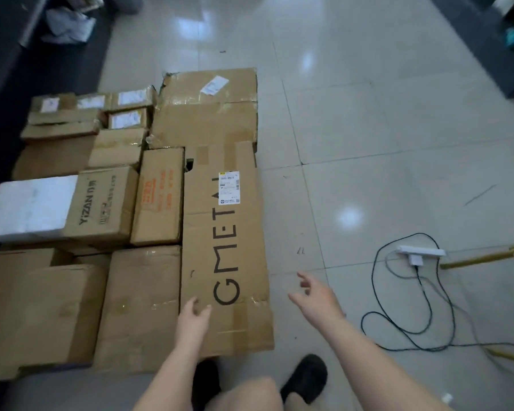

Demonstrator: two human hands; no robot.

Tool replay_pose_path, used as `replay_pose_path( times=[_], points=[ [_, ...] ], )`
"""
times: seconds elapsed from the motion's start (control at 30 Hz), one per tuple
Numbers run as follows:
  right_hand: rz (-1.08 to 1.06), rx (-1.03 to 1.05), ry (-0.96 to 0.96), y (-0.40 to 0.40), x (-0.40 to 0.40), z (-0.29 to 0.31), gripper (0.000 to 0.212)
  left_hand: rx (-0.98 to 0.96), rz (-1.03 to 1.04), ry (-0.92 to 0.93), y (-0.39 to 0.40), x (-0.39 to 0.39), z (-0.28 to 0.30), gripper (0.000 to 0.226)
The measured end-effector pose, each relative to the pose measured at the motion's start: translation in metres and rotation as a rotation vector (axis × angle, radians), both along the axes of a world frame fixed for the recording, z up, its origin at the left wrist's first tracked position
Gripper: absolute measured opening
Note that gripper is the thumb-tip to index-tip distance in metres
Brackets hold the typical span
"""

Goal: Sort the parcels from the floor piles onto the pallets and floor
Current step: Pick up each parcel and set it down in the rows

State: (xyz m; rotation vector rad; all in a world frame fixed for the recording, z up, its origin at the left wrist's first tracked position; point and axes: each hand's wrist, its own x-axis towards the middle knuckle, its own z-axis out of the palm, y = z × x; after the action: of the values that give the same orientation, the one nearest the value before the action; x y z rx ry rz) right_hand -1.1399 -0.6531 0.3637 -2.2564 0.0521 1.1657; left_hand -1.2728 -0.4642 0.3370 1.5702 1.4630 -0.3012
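Head view — left hand (194,317), right hand (316,298) over long GMETAL box (224,247) — fingers relaxed, holding nothing.

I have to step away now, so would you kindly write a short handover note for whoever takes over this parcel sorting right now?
Left hand: open, fingers over the near end of the long GMETAL box, no grip on it.
Right hand: open, in the air above the bare tile floor, holding nothing.
Parcels: cardboard boxes lie packed side by side on the left, among them the YIZAN box, the orange-print box and a white foam box.
Done: I cannot tell which boxes are already sorted.
Left: no parcel is in hand; pick the next one. Mind the power strip and its cable to the right.
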Motion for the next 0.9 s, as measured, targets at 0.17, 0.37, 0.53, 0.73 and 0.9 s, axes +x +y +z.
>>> replay_pose_path(
  times=[0.17,0.37,0.53,0.73,0.9],
  points=[
    [-0.025,0.004,-0.125,-0.024,0.069,0.083,0.052,0.035,-0.004,-0.152,-0.020,0.080,0.075,0.043],
    [0.010,0.092,-0.215,-0.018,0.134,0.130,0.051,0.041,0.021,-0.235,-0.019,0.138,0.101,0.041],
    [0.266,0.016,-0.356,0.009,0.214,0.154,0.052,0.041,0.012,-0.244,-0.009,0.211,0.102,0.042],
    [0.473,-0.085,-0.401,0.062,0.333,0.167,0.047,0.032,-0.001,-0.240,0.027,0.328,0.116,0.031],
    [0.445,-0.019,-0.367,0.095,0.433,0.171,0.044,0.003,0.088,-0.243,0.056,0.421,0.124,0.026]
  ],
)
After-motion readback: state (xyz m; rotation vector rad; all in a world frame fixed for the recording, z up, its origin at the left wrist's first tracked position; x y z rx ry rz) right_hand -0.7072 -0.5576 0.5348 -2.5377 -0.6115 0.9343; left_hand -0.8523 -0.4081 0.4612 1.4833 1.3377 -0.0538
